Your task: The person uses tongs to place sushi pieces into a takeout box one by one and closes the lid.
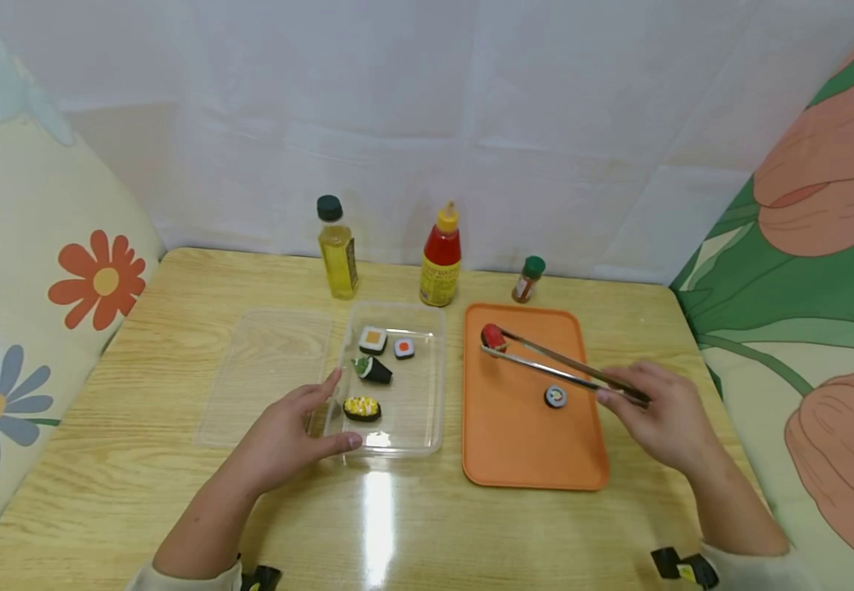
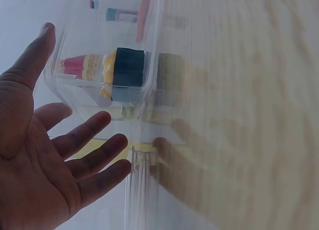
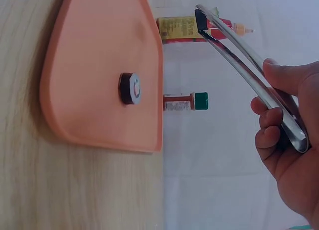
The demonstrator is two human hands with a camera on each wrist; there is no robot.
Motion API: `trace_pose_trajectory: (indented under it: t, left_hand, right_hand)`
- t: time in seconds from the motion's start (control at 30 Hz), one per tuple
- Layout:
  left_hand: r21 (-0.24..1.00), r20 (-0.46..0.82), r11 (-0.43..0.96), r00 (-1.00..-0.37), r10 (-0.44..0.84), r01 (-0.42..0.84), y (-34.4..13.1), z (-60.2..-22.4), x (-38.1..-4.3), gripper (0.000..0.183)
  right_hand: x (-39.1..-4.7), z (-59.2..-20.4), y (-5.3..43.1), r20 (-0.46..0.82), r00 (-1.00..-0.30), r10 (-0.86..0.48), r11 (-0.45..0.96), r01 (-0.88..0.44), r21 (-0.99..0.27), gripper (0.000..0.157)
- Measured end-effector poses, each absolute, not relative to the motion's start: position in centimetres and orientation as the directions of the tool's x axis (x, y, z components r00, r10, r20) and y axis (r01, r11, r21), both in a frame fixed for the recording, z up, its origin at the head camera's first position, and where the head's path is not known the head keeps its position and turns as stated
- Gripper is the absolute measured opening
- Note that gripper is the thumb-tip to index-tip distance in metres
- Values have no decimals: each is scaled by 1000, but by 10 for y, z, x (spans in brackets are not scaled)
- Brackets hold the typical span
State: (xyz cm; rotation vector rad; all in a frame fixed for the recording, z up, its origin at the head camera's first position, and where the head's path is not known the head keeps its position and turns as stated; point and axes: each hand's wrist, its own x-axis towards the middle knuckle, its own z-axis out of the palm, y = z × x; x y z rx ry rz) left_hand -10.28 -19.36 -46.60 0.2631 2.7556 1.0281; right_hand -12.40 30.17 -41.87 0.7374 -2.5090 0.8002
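My right hand (image 1: 659, 414) grips metal tongs (image 1: 555, 369) over the orange tray. Between their tips is a red-topped sushi piece with a dark wrap (image 1: 494, 337), held above the tray's far left corner. A round sushi roll (image 1: 555, 397) sits on the tray below the tongs. My left hand (image 1: 286, 435) lies with spread fingers at the left side of a clear plastic container (image 1: 419, 427). Inside it are a square orange-centred piece (image 1: 372, 340), a small red-centred roll (image 1: 404, 349), a cone-shaped hand roll (image 1: 373, 370) and a corn-topped sushi (image 1: 363, 409).
The orange tray (image 1: 522, 460) stands right of the container. A clear lid (image 1: 271, 353) lies to the left, partly under my left hand. Along the back stand an oil bottle (image 1: 338, 258), a red sauce bottle (image 1: 440, 263) and a green-capped spice jar (image 1: 527, 281).
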Motion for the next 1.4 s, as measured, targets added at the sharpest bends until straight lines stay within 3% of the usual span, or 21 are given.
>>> trace_pose_trajectory:
  t: [0.93,1.4]
  left_hand:
    - [663,-94,739,-966,242,121,-193,-463,-104,110]
    - [667,-103,737,-966,236,109,-193,-463,-104,110]
  right_hand:
    - [-139,-407,255,480,-752,-452,602,-654,-458,28]
    - [-145,-414,237,390,-779,-491,591,-627,-507,27]
